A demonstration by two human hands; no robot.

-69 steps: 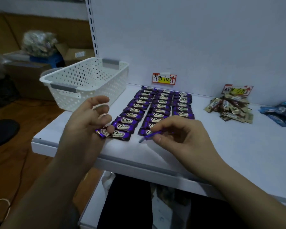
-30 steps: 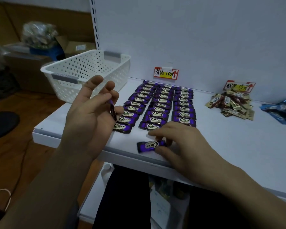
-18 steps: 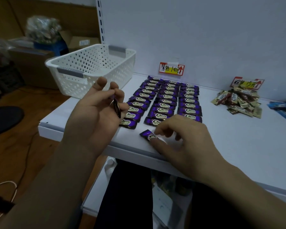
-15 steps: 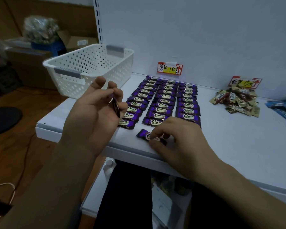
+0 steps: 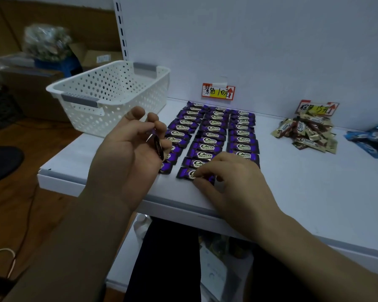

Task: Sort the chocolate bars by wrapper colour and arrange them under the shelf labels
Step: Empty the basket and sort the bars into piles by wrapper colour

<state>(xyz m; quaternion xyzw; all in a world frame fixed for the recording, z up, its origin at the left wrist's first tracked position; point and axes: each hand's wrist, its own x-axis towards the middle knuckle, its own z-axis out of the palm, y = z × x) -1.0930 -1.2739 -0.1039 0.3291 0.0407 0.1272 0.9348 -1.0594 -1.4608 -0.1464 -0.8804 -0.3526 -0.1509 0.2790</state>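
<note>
Right hand (image 5: 234, 182) is low on the front of the white shelf (image 5: 314, 192), fingers curled down, thumb and fingertips pinching the front purple bar (image 5: 187, 173). That bar lies flat on the shelf at the near end of the middle column, touching the bar behind it.

Left hand (image 5: 129, 158) is raised just left of it, palm up, above the shelf edge. Its fingers are bent in and grasp the edge-on purple bar (image 5: 158, 146) (only the thin side of the wrapper shows). The hand covers the near end of the left column.

Behind the hands, the purple rows (image 5: 214, 129) run in three columns, logo up, back to the wall under the purple label (image 5: 218, 92).

The white basket (image 5: 109, 94) sits at the back left of the shelf, near the left column but apart from it.

To the right, well apart from the rows, the brown pile (image 5: 308, 134) is heaped loose beneath the brown label (image 5: 316, 107). The blue bars (image 5: 373, 140) are at the right edge of the frame, cut off.

Far left background: cardboard boxes (image 5: 96, 59) and a clear bag (image 5: 46, 40), contents too blurred to tell.
</note>
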